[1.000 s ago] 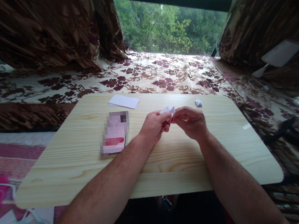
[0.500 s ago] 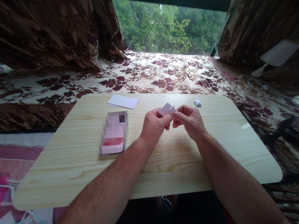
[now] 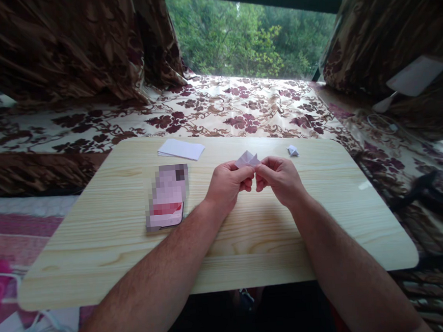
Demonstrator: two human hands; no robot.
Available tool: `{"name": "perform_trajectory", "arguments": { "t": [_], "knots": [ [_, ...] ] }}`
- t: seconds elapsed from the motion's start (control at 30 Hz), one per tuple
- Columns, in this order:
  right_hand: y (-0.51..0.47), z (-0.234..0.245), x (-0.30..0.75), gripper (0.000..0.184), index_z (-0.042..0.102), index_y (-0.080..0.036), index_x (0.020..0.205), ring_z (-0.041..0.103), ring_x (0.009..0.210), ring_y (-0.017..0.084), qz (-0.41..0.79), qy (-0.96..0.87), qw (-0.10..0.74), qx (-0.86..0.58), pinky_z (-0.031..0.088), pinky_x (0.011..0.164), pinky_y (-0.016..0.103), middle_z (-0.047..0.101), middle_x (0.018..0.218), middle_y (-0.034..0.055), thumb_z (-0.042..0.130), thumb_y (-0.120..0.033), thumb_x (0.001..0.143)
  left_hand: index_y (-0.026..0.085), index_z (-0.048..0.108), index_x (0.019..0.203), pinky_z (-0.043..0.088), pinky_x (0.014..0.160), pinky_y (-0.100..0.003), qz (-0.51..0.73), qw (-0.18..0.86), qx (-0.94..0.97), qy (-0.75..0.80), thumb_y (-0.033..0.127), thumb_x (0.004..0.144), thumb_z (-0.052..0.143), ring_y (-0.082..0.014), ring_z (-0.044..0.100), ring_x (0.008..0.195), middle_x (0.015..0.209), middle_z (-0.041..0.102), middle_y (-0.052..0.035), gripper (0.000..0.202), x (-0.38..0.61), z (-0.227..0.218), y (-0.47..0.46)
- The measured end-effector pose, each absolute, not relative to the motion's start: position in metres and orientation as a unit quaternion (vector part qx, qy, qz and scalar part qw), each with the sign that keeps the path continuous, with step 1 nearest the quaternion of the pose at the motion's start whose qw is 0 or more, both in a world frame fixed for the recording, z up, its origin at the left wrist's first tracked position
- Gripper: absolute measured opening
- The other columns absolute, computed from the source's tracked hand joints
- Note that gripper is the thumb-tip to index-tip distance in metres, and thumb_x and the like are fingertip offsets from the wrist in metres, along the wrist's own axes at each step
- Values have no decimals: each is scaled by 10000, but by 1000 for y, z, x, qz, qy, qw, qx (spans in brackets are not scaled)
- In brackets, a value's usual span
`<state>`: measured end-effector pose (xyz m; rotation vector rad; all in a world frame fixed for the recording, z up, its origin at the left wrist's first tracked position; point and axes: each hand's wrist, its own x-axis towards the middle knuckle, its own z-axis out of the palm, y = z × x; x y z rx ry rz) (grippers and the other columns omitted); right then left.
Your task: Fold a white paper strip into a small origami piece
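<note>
Above the middle of the wooden table (image 3: pixel 265 234), a small folded white paper (image 3: pixel 246 159) with pointed corners is pinched between both hands. My left hand (image 3: pixel 228 183) grips its left and lower part, thumb on top and fingers curled beneath. My right hand (image 3: pixel 278 177) pinches the right end between thumb and forefinger, the other fingers curled in. The thumbs nearly meet, and they hide the paper's lower edge. Just beyond my right hand lies another small folded paper piece (image 3: pixel 292 150), with raised points.
A stack of white paper sheets (image 3: pixel 181 149) lies at the table's far left. Nearer, a phone (image 3: pixel 168 196) with a blurred screen rests beside my left forearm. Floral cloth (image 3: pixel 239 103) covers the ledge behind the table, and a white lamp (image 3: pixel 416 76) stands at right.
The hands have shifted slightly and drawn a little closer together, with both thumbs pressing at the paper's lower edge. The paper is tilted flatter. Other items stay in place.
</note>
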<state>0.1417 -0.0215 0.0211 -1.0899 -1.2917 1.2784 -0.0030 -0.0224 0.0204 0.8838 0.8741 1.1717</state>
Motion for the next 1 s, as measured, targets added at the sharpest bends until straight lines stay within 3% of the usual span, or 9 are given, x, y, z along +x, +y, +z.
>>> {"name": "perform_trajectory", "arguments": {
  "t": [0.43,0.7,1.0],
  "knots": [
    [-19,19,144,250,588,-176,700,579,435,110,499,-568,470,-455,492,438,230,623,544,-23,702,-370,812,125,615,611,378,425,-214,516,648,389,404,190,649,737,-79,493,445,552,564,1,143,-4,17,-20],
    [-19,20,143,144,582,-186,665,571,454,103,461,-586,484,-458,471,460,221,618,541,-28,650,-247,777,133,624,597,377,436,-211,516,622,424,409,204,663,725,-77,480,436,520,564,-1,140,-3,17,-21],
    [-18,19,146,95,614,-176,686,567,479,102,442,-591,492,-463,444,471,220,637,564,-17,655,-224,757,134,631,672,396,462,-216,520,637,415,391,202,663,750,-86,500,464,543,576,4,137,-1,20,-22]
  ]
}}
